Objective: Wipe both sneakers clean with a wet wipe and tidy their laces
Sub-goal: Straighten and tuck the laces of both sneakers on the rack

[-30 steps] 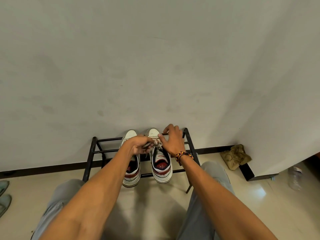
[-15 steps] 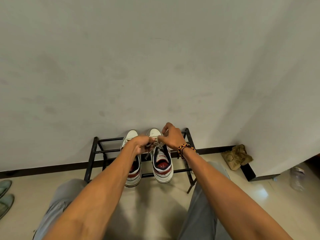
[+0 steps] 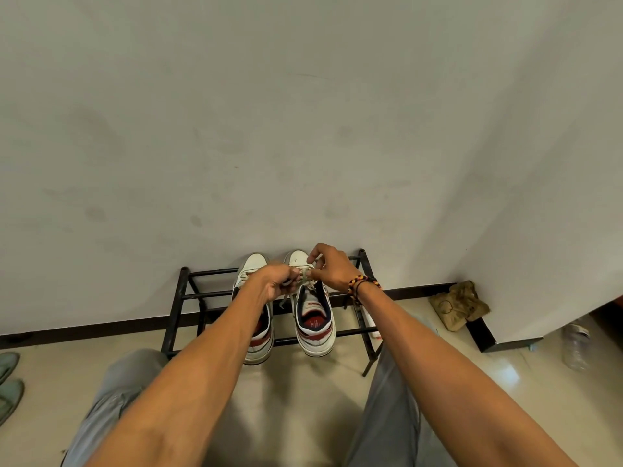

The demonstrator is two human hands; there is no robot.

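Two white sneakers with red and navy trim stand side by side on a low black metal shoe rack (image 3: 188, 294), toes toward the wall. The left sneaker (image 3: 261, 342) is partly hidden under my left forearm. Over the right sneaker (image 3: 315, 328), both my hands meet at its beige laces (image 3: 305, 276). My left hand (image 3: 276, 281) grips one lace end with curled fingers. My right hand (image 3: 332, 267), a beaded bracelet on its wrist, pinches the other lace part between thumb and finger. No wet wipe shows.
The wall rises right behind the rack. A crumpled brown bag (image 3: 458, 308) lies in the corner at the right, with a clear plastic bottle (image 3: 576, 345) on the floor beyond it. Green slippers (image 3: 10, 382) sit at the left edge. My grey-trousered knees flank the rack.
My right hand has come off the sneaker's toe area and closed in on the laces, pinching them next to my left hand. The left hand stays at the laces.
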